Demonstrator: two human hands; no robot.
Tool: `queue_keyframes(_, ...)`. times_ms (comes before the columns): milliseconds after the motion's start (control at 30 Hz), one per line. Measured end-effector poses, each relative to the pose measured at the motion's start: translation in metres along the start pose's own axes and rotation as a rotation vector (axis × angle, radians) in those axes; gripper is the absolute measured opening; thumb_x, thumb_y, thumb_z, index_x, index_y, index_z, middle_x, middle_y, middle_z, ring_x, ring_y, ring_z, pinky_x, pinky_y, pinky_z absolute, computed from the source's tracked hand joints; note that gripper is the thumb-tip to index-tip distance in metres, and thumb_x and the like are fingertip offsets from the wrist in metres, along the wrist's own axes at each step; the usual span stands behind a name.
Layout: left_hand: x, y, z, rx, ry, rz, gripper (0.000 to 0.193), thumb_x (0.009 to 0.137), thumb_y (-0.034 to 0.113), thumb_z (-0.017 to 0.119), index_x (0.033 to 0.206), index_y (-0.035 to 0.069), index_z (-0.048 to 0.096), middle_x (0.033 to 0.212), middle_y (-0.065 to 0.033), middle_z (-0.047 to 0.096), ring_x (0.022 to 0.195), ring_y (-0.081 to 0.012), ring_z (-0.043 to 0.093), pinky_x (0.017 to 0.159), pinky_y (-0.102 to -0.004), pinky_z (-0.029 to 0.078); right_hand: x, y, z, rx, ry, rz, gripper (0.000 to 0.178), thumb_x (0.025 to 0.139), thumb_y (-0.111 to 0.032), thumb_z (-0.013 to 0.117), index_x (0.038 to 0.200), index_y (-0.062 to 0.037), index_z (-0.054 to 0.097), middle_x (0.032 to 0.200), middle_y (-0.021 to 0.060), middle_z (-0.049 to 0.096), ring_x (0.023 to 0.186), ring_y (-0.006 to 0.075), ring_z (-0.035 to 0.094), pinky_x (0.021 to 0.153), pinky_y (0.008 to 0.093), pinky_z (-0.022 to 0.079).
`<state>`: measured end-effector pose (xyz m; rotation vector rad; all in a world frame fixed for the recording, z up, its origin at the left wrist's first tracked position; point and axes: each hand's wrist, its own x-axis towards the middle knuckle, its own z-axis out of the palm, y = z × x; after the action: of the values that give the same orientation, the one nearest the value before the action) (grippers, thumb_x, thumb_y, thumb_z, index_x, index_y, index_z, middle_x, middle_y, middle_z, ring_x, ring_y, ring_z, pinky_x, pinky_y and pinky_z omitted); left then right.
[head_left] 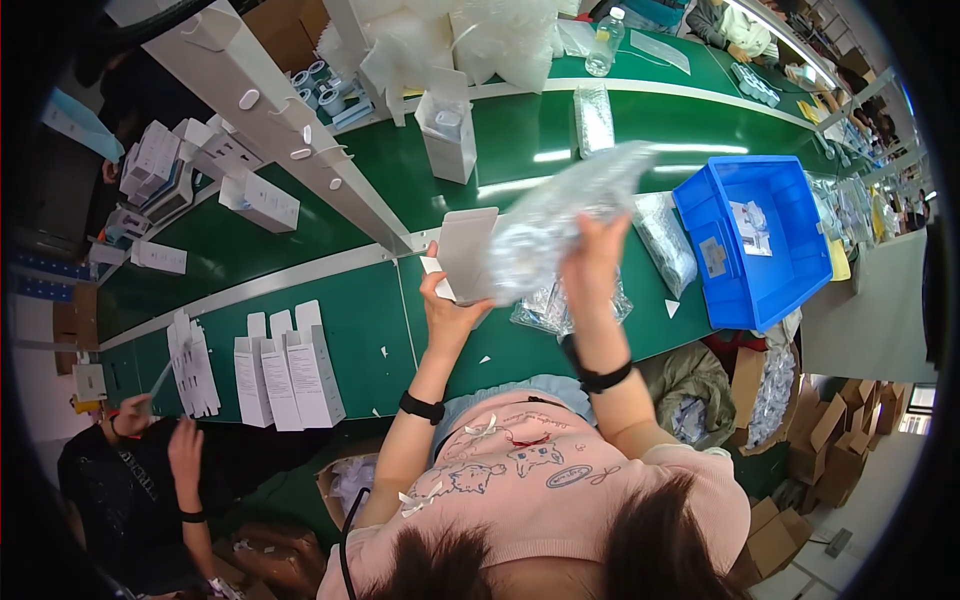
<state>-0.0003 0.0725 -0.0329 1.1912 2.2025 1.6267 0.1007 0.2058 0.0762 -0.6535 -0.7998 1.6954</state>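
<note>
My left hand (450, 312) is wrapped round the lower part of a small white cardboard box (468, 245), fingers on its left side and thumb along the near edge. The box's flaps stand up and its mouth looks uncovered. In my right hand (598, 262) is a clear bubble-wrap pouch (565, 222), tilted and smeared by motion. Its lower left end overlaps the box in view; whether it touches the box I cannot tell. What the pouch contains does not show clearly. Beneath my right wrist lie clear plastic bags (540, 312), partly hidden by my arm.
Another bubble-wrap pouch (665, 245) lies beside a blue bin (708, 257) on the right. White boxes (288, 370) and flattened cartons (193, 365) are at left, near a co-worker's hands (184, 455). A metal post (310, 150) rises behind; an open white box (448, 145) stands farther back.
</note>
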Motion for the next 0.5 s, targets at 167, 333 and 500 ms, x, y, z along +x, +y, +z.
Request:
queue_keyframes(167,-0.015,-0.004,0.016,-0.051,0.199,0.019,0.087,0.048,0.018,0.084,0.107,0.008,0.021,0.129,-0.0235,0.026,0.113,-0.0354,0.038,0.091,-0.0406,0.035,-0.039,0.07,0.009,-0.661,-0.163,-0.504,0.057,0.072,-0.013,0.061,0.122,-0.0096,0.032,0.112,0.0134,0.043,0.106,0.0296,0.04,0.091,0.04,0.033)
queue_keyframes(333,-0.048,-0.022,0.012,-0.097,0.3,-0.203,0.085,0.05,0.019,0.084,0.107,0.009,0.021,0.121,-0.0228,0.03,0.111,-0.0347,0.038,0.094,-0.0402,0.032,-0.053,0.033,0.01,-1.323,-0.752,-0.746,0.044,0.065,-0.009,0.065,0.107,-0.0074,0.051,0.119,0.0163,0.041,0.111,0.0388,0.036,0.093,0.0465,0.029)
queue_keyframes(500,-0.066,-0.036,-0.022,-0.048,0.243,-0.06,0.086,0.053,0.021,0.083,0.11,0.008,0.02,0.116,-0.0215,0.03,0.111,-0.0351,0.035,0.095,-0.0416,0.03,0.0,0.048,-0.098,-1.215,-0.647,-0.497,0.046,0.066,-0.013,0.065,0.11,-0.0049,0.052,0.122,0.0155,0.039,0.115,0.0375,0.032,0.092,0.0429,0.032)
